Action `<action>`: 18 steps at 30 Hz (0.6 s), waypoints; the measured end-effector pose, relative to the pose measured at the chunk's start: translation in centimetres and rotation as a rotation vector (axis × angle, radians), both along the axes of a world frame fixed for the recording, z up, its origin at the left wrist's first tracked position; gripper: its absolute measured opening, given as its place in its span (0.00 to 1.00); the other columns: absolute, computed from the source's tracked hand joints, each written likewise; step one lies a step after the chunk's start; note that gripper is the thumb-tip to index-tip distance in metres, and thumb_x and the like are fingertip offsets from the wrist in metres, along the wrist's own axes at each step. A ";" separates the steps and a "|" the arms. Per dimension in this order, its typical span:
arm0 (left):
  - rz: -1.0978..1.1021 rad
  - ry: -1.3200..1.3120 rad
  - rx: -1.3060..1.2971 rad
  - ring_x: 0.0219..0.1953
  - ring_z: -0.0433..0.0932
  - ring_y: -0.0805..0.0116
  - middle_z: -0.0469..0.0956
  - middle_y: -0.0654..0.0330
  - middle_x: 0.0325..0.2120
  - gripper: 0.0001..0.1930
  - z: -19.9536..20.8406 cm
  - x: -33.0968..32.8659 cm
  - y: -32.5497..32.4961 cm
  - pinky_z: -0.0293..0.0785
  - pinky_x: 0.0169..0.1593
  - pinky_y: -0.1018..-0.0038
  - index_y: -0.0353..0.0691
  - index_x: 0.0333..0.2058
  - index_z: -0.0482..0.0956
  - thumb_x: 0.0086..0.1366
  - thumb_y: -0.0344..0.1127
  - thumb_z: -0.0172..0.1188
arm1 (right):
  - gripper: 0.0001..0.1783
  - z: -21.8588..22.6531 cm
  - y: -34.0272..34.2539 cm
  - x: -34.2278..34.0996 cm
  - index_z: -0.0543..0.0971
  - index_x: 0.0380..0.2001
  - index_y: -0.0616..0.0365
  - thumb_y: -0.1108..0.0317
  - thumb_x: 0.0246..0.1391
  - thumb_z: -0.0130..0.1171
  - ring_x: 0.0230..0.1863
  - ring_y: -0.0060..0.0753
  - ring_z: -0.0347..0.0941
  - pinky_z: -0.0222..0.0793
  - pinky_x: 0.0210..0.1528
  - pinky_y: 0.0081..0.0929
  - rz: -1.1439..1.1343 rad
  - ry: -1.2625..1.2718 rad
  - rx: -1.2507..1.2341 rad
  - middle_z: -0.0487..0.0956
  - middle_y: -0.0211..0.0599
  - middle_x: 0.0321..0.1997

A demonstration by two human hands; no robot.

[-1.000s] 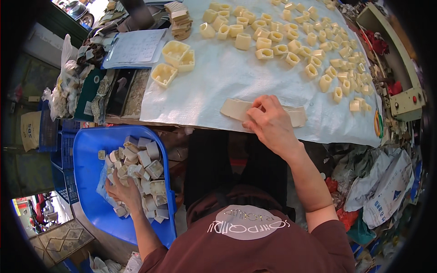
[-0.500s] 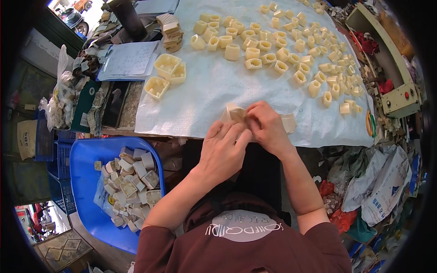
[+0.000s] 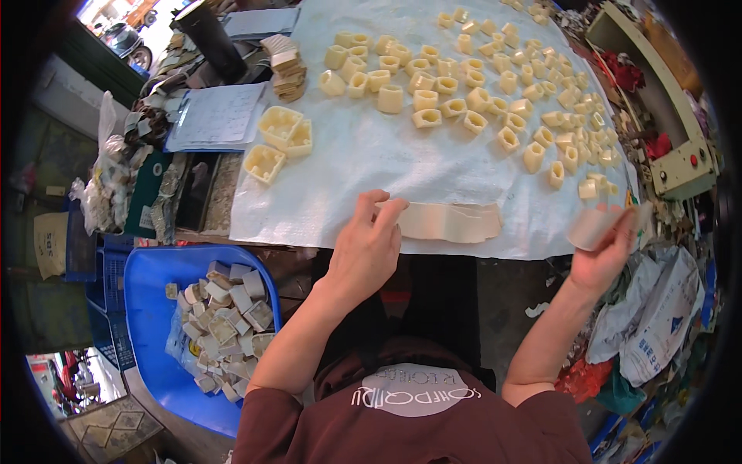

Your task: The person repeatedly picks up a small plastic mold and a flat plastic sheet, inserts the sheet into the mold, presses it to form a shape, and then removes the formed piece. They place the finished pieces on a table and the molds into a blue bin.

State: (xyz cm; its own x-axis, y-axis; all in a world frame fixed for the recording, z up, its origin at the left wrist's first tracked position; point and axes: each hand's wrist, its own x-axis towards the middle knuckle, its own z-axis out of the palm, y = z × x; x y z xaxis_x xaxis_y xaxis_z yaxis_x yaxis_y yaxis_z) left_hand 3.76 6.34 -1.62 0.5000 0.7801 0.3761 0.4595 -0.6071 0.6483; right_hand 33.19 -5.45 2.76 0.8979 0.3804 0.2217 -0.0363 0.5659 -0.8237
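Left fingers at a cream strip's end, right fingers pinching a curled piece.
The left hand touches the strip at its 9 o'clock end (clamped or merely resting, I cannot tell); the right hand, at 3 o'clock from the strip, grasps the pale, slightly blurred curled piece. The strip lies along the near edge of the white sheet, so a careless tug toward 6 o'clock could drag it off; a slackened right grip could drop the curled piece among the bags below. Counted: one strip, one curled piece, three large yellow cups at 10 o'clock, one blue tub at 8; small yellow rings from 12 to 2, dozens, too crowded to count.
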 end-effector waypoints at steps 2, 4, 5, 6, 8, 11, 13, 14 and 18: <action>0.056 -0.056 0.117 0.40 0.71 0.56 0.67 0.51 0.43 0.17 -0.3 -1.3 1.5 0.67 0.45 0.67 0.41 0.38 0.74 0.47 0.19 0.56 | 0.13 1.1 -0.5 -0.6 0.69 0.35 0.57 0.58 0.58 0.51 0.37 0.28 0.67 0.66 0.40 0.29 0.102 -0.014 0.067 0.70 0.32 0.35; 0.354 0.038 0.285 0.46 0.66 0.55 0.66 0.52 0.43 0.17 0.4 -3.5 3.5 0.61 0.51 0.63 0.43 0.37 0.75 0.45 0.22 0.60 | 0.13 1.4 -1.2 -0.5 0.68 0.34 0.58 0.58 0.59 0.49 0.34 0.27 0.65 0.64 0.38 0.28 0.266 -0.083 0.112 0.69 0.32 0.34; 0.520 0.041 0.368 0.48 0.64 0.54 0.66 0.52 0.43 0.16 0.3 -4.6 4.9 0.59 0.52 0.62 0.42 0.36 0.75 0.45 0.22 0.60 | 0.13 1.8 -0.9 -1.4 0.68 0.34 0.58 0.58 0.59 0.49 0.33 0.26 0.64 0.64 0.37 0.28 0.251 -0.106 0.088 0.69 0.32 0.33; 0.583 0.053 0.395 0.51 0.62 0.53 0.65 0.51 0.45 0.17 0.4 -6.0 6.5 0.57 0.54 0.62 0.41 0.38 0.74 0.45 0.23 0.61 | 0.13 2.1 -0.7 -2.3 0.68 0.34 0.58 0.58 0.59 0.48 0.32 0.26 0.63 0.63 0.36 0.27 0.233 -0.130 0.064 0.69 0.32 0.32; 0.612 0.113 0.344 0.51 0.63 0.53 0.65 0.49 0.46 0.19 -0.5 -8.1 9.1 0.61 0.53 0.64 0.39 0.39 0.73 0.45 0.23 0.61 | 0.12 2.0 -0.4 -3.4 0.67 0.33 0.58 0.60 0.60 0.47 0.32 0.26 0.63 0.63 0.37 0.27 0.279 -0.217 0.003 0.69 0.32 0.31; 0.531 0.044 0.112 0.50 0.68 0.57 0.67 0.48 0.46 0.19 -0.9 -9.6 10.2 0.66 0.50 0.68 0.37 0.42 0.71 0.48 0.23 0.60 | 0.07 2.1 0.8 -6.0 0.67 0.33 0.58 0.66 0.59 0.48 0.29 0.25 0.60 0.58 0.32 0.25 0.283 -0.265 -0.011 0.67 0.30 0.28; 0.431 -0.200 -0.121 0.48 0.70 0.60 0.69 0.48 0.45 0.18 -1.5 -11.2 10.9 0.70 0.48 0.71 0.36 0.43 0.70 0.51 0.23 0.58 | 0.06 1.5 0.9 -6.4 0.66 0.33 0.58 0.68 0.58 0.49 0.27 0.24 0.58 0.55 0.30 0.24 0.427 -0.284 0.042 0.66 0.29 0.26; 0.375 -0.392 -0.252 0.46 0.72 0.61 0.70 0.49 0.45 0.17 -2.2 -12.5 11.6 0.71 0.47 0.72 0.35 0.44 0.70 0.53 0.23 0.57 | 0.06 1.5 1.1 -6.7 0.66 0.33 0.57 0.69 0.57 0.50 0.25 0.23 0.56 0.50 0.27 0.23 0.476 -0.279 0.057 0.63 0.28 0.24; 0.345 -1.047 -0.503 0.45 0.73 0.64 0.72 0.51 0.44 0.14 -2.5 -15.3 11.7 0.72 0.47 0.70 0.32 0.46 0.68 0.60 0.26 0.53 | 0.06 1.5 1.1 -7.5 0.65 0.33 0.58 0.68 0.58 0.49 0.22 0.22 0.56 0.50 0.24 0.22 0.567 -0.250 0.073 0.63 0.28 0.22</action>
